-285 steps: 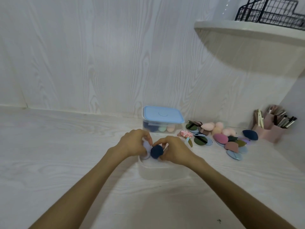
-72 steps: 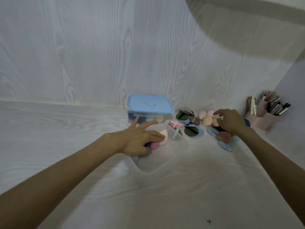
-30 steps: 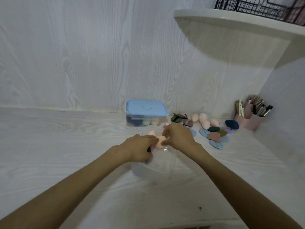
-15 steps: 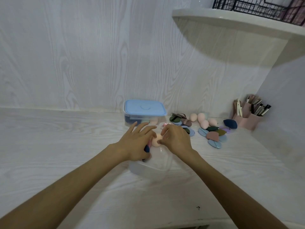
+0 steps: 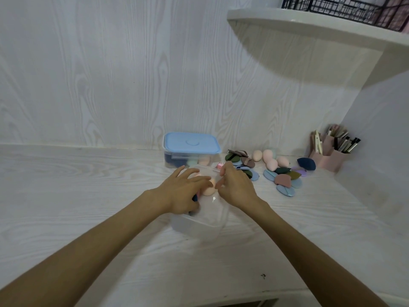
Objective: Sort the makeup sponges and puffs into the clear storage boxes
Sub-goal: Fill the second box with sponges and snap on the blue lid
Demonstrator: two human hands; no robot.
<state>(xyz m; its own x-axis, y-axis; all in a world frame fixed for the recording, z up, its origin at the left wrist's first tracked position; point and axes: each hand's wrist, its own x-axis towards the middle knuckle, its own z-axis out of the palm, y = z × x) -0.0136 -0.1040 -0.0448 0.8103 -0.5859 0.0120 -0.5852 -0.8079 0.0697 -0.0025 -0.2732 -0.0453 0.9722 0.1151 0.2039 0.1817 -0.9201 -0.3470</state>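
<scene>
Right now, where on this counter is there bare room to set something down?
Bare counter lies left of the blue-lidded box and near the front edge. It is crowded between that box and the pink brush holder, where loose puffs lie.

Soft, even, rather cool light. The shelf [image 5: 309, 25] casts a broad shadow on the wall [image 5: 110, 74] beneath. Wide-angle bending curves the edges; hands and clear box [image 5: 199, 224] look slightly blurred.
</scene>
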